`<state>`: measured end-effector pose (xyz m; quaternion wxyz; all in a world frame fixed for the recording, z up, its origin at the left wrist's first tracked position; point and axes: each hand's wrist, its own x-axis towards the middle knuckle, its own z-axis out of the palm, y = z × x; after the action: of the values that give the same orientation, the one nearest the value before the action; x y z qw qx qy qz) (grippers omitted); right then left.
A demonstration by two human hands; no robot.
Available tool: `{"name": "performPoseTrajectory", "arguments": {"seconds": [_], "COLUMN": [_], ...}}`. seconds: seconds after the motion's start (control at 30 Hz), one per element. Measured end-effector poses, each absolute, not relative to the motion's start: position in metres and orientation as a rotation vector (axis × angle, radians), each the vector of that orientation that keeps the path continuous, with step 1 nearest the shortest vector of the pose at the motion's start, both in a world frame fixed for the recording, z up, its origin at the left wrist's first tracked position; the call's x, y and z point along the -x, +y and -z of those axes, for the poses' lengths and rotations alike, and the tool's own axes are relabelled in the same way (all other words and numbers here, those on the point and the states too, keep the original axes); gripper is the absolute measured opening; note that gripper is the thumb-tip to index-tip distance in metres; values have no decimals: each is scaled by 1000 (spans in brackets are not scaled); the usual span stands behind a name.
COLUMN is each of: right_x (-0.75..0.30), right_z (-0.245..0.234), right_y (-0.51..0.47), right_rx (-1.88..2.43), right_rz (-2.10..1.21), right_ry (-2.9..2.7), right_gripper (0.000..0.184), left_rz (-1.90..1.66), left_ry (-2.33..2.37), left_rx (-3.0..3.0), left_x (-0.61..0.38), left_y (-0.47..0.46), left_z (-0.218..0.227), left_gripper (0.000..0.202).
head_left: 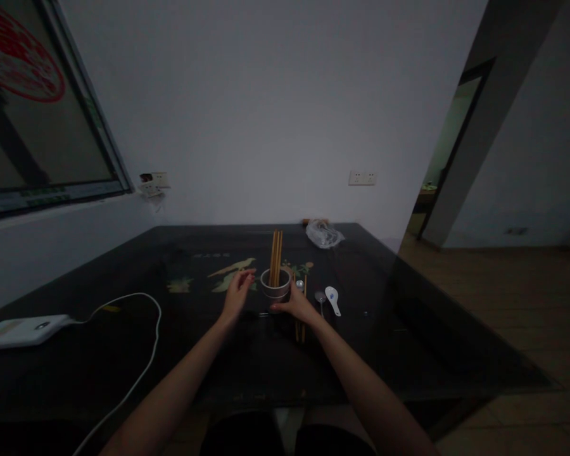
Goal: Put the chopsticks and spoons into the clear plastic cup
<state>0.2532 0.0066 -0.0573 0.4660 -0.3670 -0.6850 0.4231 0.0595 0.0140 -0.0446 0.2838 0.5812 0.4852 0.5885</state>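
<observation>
A round holder (275, 292) with a pale rim stands on the dark table in front of me. Several wooden chopsticks (276, 259) rise upright out of it. My right hand (294, 303) is wrapped round the holder's right side. To its left, my left hand (239, 288) is apart from the holder, fingers spread and holding nothing. More chopsticks (300, 332) lie on the table, partly hidden under my right hand and wrist. Right of them are a metal spoon (320, 296) and a white soup spoon (332, 297) with a blue pattern. Another shiny spoon (299, 285) shows beside my right hand.
The dark table (384, 354) meets a white wall at the back. A crumpled clear plastic bag (323, 234) lies at the far edge. At left, a white device (26, 330) trails a white cable (158, 335) across the table towards me.
</observation>
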Motion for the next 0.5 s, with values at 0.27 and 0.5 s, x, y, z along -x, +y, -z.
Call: {"name": "performPoseTrajectory", "arguments": {"seconds": [0.27,0.5], "right_x": [-258,-256], "right_z": [53,64], "right_y": [6,14], "right_rx": [915,902], "right_rz": [-1074,-1070], "right_ry": [-1690,-1700], "right_gripper": [91,91], "left_rz": [-1512,-1462], "left_ry": [1249,1222], "left_rx": [-1532,-1491], "left_x": [-57,-62], "left_y": [19,15], "left_z": [53,57], "left_gripper": [37,36]}}
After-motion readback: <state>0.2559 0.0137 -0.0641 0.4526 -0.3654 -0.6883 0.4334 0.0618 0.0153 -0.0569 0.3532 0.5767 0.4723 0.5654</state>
